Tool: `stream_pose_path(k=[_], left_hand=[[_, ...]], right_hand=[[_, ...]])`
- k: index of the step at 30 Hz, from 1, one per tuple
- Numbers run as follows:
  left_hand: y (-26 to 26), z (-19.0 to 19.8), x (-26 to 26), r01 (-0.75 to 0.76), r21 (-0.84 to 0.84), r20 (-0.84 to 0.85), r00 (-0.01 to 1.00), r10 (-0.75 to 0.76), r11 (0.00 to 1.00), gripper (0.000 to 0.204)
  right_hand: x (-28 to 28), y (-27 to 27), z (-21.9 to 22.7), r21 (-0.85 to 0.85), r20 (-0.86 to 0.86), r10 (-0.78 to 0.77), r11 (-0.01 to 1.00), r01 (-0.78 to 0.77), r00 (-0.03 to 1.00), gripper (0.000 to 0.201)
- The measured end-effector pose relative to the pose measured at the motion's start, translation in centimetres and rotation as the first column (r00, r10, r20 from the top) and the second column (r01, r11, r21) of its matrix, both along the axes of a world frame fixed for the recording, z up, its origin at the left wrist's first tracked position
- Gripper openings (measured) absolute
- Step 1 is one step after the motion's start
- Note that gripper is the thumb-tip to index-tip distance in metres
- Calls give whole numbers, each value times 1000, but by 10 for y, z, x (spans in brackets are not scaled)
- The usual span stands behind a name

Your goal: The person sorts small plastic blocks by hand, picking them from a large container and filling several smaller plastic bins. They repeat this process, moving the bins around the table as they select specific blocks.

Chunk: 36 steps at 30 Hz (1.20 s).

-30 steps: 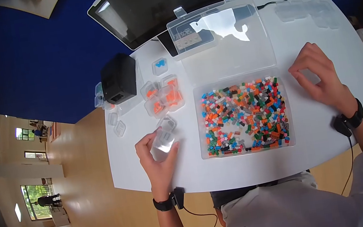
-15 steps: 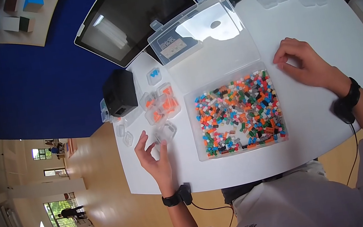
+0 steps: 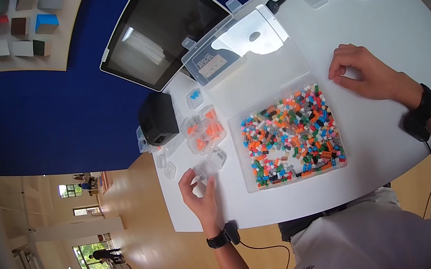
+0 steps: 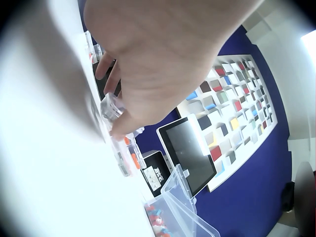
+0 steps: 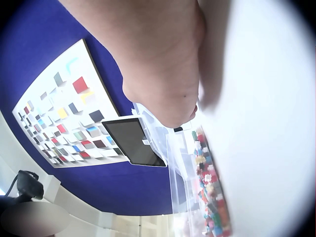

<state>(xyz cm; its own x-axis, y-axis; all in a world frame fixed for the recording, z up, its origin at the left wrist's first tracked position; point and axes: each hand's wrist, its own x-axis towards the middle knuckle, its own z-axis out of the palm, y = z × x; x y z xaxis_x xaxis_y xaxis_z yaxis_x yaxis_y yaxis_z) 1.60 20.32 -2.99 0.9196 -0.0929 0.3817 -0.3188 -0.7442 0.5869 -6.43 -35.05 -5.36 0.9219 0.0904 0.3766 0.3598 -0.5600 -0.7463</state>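
White and rounded, the surface sits against a deep blue wall, with a dark tablet propped at its far edge and a black box near the left rim. At the middle lies an open clear tray of mixed coloured bricks, its lid folded back toward the tablet.

The left hand is at the near-left edge, fingers curled about a small clear case — the left wrist view shows the thumb and fingertips pinching it just off the surface. This small clear case sits at the near end of a cluster of similar little boxes, several holding orange pieces, between the hand and the black box.

The right hand rests on the surface just beside the tray's far-right corner, fingers loosely bent; I cannot tell whether anything small is pinched under them.

Risk, as I judge it: the case is slick and held only at the fingertips close to the edge — a slip could send it to the floor, or a careless sweep could knock the neighbouring boxes and scatter their pieces.
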Motion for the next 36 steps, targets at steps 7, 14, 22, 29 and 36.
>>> stream_pose_path(k=[7,14,22,29,36], left_hand=[[-26,18,3,103,163,-15,995,-102,981,52],[-30,15,14,157,274,42,984,-175,949,44],[-43,26,12,161,404,35,981,-191,901,43],[-62,42,7,189,476,19,974,-225,859,40],[-81,54,-2,198,476,17,972,-234,857,38]], right_hand=[[2,-2,-8,42,7,5,999,-5,1000,8],[1,-7,-9,90,-30,3,996,-1,1000,7],[2,-8,-17,109,-1,11,994,-11,1000,6],[-5,-5,-17,80,33,3,997,-6,999,6],[-11,2,-17,117,-63,16,993,-9,998,7]])
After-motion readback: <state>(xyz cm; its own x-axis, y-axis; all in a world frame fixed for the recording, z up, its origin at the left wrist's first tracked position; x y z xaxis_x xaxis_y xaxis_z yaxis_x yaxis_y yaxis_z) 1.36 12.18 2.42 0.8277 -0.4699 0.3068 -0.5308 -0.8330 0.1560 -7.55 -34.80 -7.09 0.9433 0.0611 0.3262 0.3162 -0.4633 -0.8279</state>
